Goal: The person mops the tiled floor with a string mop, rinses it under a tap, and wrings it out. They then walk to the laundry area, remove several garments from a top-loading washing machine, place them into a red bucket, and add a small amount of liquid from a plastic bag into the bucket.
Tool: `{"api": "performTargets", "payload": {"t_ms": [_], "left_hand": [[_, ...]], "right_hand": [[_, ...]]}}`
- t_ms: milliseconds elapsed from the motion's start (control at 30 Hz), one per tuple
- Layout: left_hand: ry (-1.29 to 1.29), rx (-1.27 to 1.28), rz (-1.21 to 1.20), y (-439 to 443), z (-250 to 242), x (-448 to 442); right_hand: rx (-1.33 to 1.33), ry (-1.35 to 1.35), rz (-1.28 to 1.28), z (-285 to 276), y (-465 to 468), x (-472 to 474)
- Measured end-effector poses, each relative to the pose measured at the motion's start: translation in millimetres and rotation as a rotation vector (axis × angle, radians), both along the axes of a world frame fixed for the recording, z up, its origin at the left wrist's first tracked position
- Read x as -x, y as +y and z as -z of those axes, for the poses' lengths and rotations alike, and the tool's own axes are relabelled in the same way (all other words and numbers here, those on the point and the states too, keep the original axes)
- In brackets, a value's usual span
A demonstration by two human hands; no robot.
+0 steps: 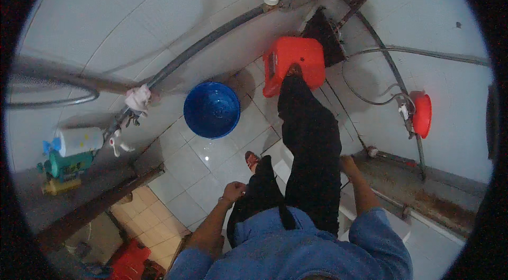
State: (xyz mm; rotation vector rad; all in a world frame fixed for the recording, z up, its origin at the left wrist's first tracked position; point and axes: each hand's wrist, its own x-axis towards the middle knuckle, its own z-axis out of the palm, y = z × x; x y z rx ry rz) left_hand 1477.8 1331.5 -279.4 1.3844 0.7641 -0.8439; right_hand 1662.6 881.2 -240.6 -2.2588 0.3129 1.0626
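Note:
My left hand [234, 192] is beside my left thigh, its bent fingers against the black trousers [311, 137]. I cannot make out whether it pinches the cloth. On the other side, my right hand [348, 165] hangs by my right thigh, with its fingers partly hidden behind the leg. My right foot [294, 69] is raised onto a red plastic stool [305, 47]. The left foot, in a reddish-brown sandal [251, 159], is on the tiled floor. Ahead to the left is a round blue plastic bucket [212, 110], with what looks like a little water inside.
Along the wall runs a grey pipe [214, 38], with a pinkish cloth [139, 96] tied around it near a tap [119, 143]. A green pump-like machine [71, 164] rests on the left ledge. A red basin [422, 114] stands against the right wall. Wet floor tiles [206, 159] shine.

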Motion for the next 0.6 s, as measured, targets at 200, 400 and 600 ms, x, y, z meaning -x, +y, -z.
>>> {"api": "performTargets", "payload": {"t_ms": [200,400,600], "left_hand": [[-0.125,-0.153,0.161,5.3,32.6,-53.3],[-0.249,-0.205,0.310,-8.0,62.3,-198.5],[-0.331,-0.033,0.096,-57.4,74.9,-312.6]], "right_hand": [[-0.118,-0.186,0.030,61.8,62.2,-154.9],[-0.311,-0.286,0.110,112.2,174.4,-257.3],[-0.184,-0.361,-0.461,95.9,211.8,-274.4]]}}
